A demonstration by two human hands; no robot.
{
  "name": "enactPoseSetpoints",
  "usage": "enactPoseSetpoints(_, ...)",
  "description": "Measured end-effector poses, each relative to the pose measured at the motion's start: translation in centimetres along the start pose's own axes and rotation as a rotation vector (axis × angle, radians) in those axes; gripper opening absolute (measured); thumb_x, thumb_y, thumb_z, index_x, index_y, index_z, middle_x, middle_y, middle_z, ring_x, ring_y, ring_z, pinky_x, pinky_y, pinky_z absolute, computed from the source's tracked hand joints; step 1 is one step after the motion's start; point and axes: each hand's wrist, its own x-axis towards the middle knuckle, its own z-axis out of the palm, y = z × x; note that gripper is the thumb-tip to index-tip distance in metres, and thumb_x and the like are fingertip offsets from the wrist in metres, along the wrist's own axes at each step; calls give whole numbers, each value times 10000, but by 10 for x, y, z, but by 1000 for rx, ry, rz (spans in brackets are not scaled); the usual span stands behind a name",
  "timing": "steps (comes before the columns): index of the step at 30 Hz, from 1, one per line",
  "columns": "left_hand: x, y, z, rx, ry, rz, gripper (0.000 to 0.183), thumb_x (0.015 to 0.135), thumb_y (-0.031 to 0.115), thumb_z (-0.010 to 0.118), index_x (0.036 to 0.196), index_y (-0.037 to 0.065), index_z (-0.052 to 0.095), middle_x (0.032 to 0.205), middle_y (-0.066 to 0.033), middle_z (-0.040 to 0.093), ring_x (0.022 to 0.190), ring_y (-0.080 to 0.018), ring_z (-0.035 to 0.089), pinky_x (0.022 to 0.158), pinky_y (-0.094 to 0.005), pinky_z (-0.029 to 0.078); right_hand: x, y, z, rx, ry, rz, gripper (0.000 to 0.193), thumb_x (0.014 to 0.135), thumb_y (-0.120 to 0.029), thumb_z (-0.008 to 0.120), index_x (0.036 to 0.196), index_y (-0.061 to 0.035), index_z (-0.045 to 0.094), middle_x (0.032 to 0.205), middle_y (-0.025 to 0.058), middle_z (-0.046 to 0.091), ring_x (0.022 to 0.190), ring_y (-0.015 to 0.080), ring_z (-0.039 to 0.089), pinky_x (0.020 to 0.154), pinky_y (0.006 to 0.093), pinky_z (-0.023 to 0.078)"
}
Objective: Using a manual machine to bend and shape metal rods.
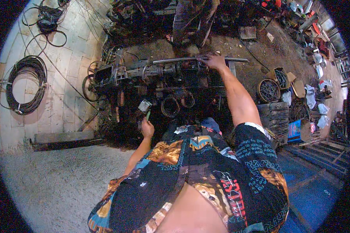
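Note:
A long metal rod [175, 59] lies crosswise over the far side of a dark, greasy machine [159, 73]. My right hand [214, 61], arm stretched far forward, is closed on the rod right of its middle. Low on the left, near the machine's front, my left hand [147, 127] grips a tool by its green handle [148, 115]. Above that handle shows a pale, boxy head [145, 105]; its exact kind is unclear. Dark round rings [170, 106] sit to the right of the tool, under the machine's bar.
A coil of black cable [26, 85] hangs on the pale wall at left, with a loose cord running toward the machine. Boxes and a round basket of metal pieces [268, 90] stand at right. Another person's legs [194, 23] are beyond the machine. A beam [64, 136] lies at left.

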Motion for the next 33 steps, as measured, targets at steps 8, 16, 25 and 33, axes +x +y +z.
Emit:
enactPoseSetpoints(8,6,-21,8,11,27,117,434,887,137,451,1289,-26,451,1288,-223,485,1176,-367,478,1000,-417,382,-18,-20,-20,15,69,87,669,836,-702,338,1361,-296,421,1395,69,443,1284,315,405,1038,516,310)
enactPoseSetpoints(16,3,-18,8,-24,102,93,470,857,143,464,1298,-17,443,1255,-228,497,1157,-376,475,1000,-420,375,-19,-27,-25,-16,102,75,669,840,-705,328,1361,-297,422,1389,81,449,1306,315,370,1036,518,297)
enactPoseSetpoints(25,0,-23,12,-56,197,196,437,877,124,457,1291,-16,447,1274,-222,488,1169,-375,470,1009,-418,368,-17,-25,-29,87,23,85,811,749,-807,345,1369,-289,421,1446,78,371,1332,311,333,1083,518,231)
enactPoseSetpoints(33,3,-29,16,-64,211,166,428,855,117,481,1261,-21,483,1238,-226,517,1130,-380,492,1005,-417,373,-12,-35,-33,49,-53,69,801,779,-782,325,1415,-294,336,1467,82,330,1346,305,309,1103,529,183)
